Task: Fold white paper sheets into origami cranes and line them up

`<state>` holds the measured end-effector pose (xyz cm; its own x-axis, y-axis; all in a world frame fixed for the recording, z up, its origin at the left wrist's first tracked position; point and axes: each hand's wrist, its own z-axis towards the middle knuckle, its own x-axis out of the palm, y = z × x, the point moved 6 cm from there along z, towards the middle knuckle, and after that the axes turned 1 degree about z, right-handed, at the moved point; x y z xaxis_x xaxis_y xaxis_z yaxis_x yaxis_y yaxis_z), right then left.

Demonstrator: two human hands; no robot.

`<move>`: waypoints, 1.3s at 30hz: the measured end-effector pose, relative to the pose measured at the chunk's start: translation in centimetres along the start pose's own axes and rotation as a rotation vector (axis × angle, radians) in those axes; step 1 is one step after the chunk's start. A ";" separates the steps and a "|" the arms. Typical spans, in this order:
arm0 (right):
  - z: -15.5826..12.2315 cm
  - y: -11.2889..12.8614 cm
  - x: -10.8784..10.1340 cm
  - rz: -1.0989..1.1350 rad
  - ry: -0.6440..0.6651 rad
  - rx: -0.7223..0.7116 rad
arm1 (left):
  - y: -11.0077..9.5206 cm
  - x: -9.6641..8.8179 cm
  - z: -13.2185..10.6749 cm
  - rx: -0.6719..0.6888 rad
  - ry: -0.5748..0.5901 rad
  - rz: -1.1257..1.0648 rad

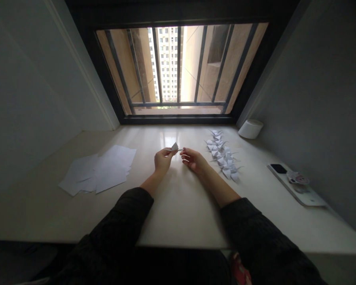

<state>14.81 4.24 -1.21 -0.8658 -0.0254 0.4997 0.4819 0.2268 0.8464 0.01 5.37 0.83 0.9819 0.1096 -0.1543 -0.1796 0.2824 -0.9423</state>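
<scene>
Above the middle of the white sill, my left hand [163, 158] pinches a small folded white paper crane [174, 147] between thumb and fingers. My right hand [194, 160] is at the crane's right side, its thumb and forefinger closed on the thin pointed end there. The other fingers of that hand are loosely curled. To the right stand finished-looking white paper cranes [222, 156], several of them packed close together in rows. Flat white paper sheets [111, 168] lie overlapping in a loose pile on the left.
A white rounded container [250, 129] rests by the right wall near the window [178, 118]. Closer on the right is a white phone [299, 190] with a round cartoon grip on its back. Walls flank the sill [178, 221] on both sides.
</scene>
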 end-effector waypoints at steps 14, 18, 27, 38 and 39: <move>-0.8 2.6 -0.5 -0.458 -0.216 -0.588 | 0.6 0.1 0.1 -0.159 0.006 -0.083; -1.9 3.6 -0.2 -0.585 -0.301 -0.702 | 0.7 0.3 0.0 -0.186 0.032 -0.093; -2.9 4.1 0.2 -0.617 -0.333 -0.721 | 0.5 0.7 -0.2 -0.236 0.077 -0.150; -3.2 4.5 0.3 -0.706 -0.361 -0.752 | 0.5 0.6 -0.2 -0.245 0.083 -0.126; -3.1 4.5 0.3 -0.714 -0.358 -0.754 | 0.5 0.6 -0.2 -0.242 0.081 -0.127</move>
<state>17.09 2.19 3.31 -0.9085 0.3974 -0.1292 -0.2928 -0.3847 0.8754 0.56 5.38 0.15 0.9990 0.0082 -0.0448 -0.0452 0.0519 -0.9976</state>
